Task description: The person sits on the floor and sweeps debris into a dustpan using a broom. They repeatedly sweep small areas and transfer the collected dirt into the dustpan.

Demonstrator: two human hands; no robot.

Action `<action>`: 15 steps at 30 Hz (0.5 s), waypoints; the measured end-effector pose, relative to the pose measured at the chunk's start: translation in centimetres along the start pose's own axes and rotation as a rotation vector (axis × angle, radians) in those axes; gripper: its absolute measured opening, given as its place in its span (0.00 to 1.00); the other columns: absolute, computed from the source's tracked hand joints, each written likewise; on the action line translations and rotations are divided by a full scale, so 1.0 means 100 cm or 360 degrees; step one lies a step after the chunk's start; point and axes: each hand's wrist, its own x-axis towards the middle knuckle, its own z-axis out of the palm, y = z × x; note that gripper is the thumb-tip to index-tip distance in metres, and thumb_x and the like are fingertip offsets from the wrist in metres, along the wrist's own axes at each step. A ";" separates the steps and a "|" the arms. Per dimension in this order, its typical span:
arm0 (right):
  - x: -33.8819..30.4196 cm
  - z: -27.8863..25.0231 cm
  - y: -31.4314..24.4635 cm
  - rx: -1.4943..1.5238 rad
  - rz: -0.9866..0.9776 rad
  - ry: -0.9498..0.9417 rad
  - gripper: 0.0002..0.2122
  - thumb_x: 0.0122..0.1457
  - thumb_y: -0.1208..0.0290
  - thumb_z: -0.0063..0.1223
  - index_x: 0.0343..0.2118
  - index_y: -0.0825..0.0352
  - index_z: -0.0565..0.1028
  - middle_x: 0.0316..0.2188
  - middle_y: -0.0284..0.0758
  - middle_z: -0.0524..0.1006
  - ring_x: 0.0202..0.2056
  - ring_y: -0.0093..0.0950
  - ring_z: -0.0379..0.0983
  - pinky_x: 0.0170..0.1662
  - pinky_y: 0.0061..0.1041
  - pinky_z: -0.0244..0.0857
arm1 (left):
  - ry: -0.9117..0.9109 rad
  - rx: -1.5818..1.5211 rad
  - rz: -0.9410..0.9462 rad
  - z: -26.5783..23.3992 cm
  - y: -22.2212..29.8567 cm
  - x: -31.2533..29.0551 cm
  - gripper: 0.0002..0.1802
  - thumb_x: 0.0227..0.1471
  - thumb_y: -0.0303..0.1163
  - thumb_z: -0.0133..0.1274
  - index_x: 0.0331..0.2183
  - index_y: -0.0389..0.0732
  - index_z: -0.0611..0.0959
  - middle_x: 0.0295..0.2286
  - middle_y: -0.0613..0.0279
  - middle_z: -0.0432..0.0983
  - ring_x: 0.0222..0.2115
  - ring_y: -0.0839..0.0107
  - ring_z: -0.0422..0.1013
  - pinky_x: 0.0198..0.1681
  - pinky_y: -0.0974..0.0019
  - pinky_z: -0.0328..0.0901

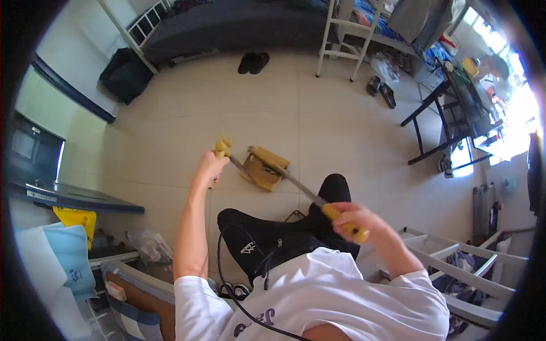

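My left hand (212, 167) is closed round the yellow handle of a tool (223, 146), whose grey metal shaft slants down to the right. A second yellow-handled tool (307, 192) is in my right hand (354, 220), its long grey shaft pointing up and to the left. The two shafts come close near the middle; I cannot tell whether they touch or join. Just beyond my knees, a brown cardboard-like piece (266, 168) lies on the tiled floor, partly behind the shafts. Motion blurs the right hand slightly and the top of the left tool.
Dark slippers (253, 62) lie near a bed (239, 31) at the back. A bunk ladder (348, 40), more slippers (381, 92) and a black table (455, 108) stand right. A metal frame (466, 250) is close by my right elbow. A black cable (250, 310) crosses my shirt.
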 end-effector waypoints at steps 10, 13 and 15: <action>0.053 -0.084 -0.091 0.0057 -0.0615 0.0446 0.09 0.51 0.71 0.50 0.35 0.67 0.67 0.19 0.36 0.70 0.16 0.24 0.65 0.15 0.21 0.58 | 0.0004 0.0015 0.0012 0.000 -0.010 0.014 0.08 0.43 0.32 0.50 0.22 0.36 0.72 0.10 0.65 0.62 0.08 0.74 0.60 0.10 0.67 0.55; 0.120 -0.127 -0.128 0.0073 -0.0661 0.0538 0.07 0.51 0.69 0.51 0.28 0.65 0.66 0.19 0.35 0.70 0.17 0.24 0.66 0.15 0.20 0.58 | -0.0027 0.0059 0.0037 0.003 -0.007 0.013 0.09 0.45 0.32 0.51 0.23 0.37 0.71 0.10 0.66 0.61 0.09 0.76 0.59 0.10 0.67 0.54; 0.171 -0.169 -0.141 0.0056 -0.0609 0.0591 0.07 0.51 0.68 0.51 0.27 0.64 0.66 0.19 0.34 0.70 0.17 0.23 0.66 0.16 0.20 0.58 | -0.0018 0.0079 0.0072 0.002 0.002 0.004 0.09 0.45 0.32 0.51 0.23 0.37 0.71 0.10 0.66 0.61 0.09 0.76 0.58 0.11 0.67 0.54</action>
